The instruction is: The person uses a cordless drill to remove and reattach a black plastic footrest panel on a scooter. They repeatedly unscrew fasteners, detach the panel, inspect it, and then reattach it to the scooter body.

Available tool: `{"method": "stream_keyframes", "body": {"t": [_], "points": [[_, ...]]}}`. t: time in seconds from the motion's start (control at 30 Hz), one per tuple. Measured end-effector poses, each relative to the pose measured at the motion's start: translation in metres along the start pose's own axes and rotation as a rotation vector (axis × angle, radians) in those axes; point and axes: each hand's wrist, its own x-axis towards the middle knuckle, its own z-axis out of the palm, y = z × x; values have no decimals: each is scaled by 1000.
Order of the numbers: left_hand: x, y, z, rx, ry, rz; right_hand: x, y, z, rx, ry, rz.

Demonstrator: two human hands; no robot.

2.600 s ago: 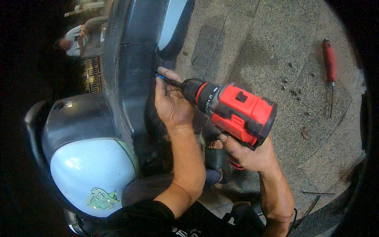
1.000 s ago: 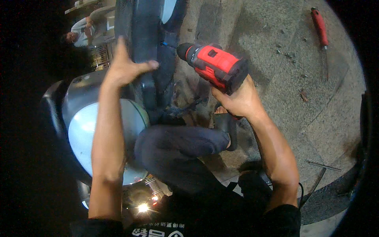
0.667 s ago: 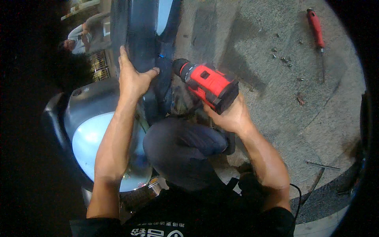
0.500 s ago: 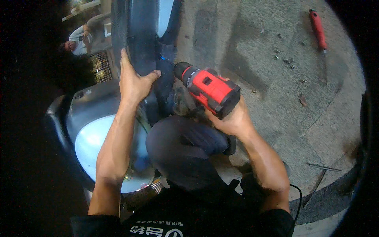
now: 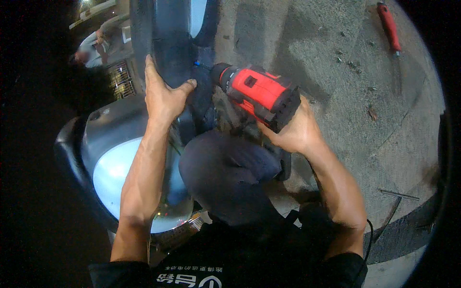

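Note:
My left hand (image 5: 164, 98) is spread against a dark plastic vehicle panel (image 5: 170, 33), thumb and fingers apart. My right hand (image 5: 295, 129) grips a red and black cordless drill (image 5: 259, 93) from behind and below. The drill points left, with a thin shank running from its chuck to a small blue bit piece (image 5: 197, 63) at the panel, right of my left thumb. Whether the tip touches a screw is too small to tell. A pale blue body part (image 5: 115, 177) of the vehicle curves under my left forearm, beside my bent knee (image 5: 206, 168).
On the pavement lie a red-handled screwdriver (image 5: 386, 21), several small metal screws (image 5: 350, 65) at the upper right and a T-shaped metal tool (image 5: 398, 196) at the lower right. A person (image 5: 93, 50) in light clothing is in the background at the upper left, near a metal fence (image 5: 122, 77).
My left hand has left the bit and spread onto the panel further left. The drill in my right hand has shifted up; in the last half second it moved slightly further up.

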Motion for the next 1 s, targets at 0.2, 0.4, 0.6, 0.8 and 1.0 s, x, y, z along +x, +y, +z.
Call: {"method": "stream_keyframes", "body": {"t": [0.2,0.4,0.6,0.8,1.0], "points": [[2,0,3,-2,8,0,-4,4,3,-73,79,-141],[0,2,1,-15,5,1,-3,4,4,-41,59,-72],[0,-1,1,-8,23,33,-11,5,10,-17,14,1],[0,9,-1,26,8,-18,-14,10,22,12,127,-65],[-2,5,-1,42,48,-3,-14,6,22,-74,137,-50]]}}
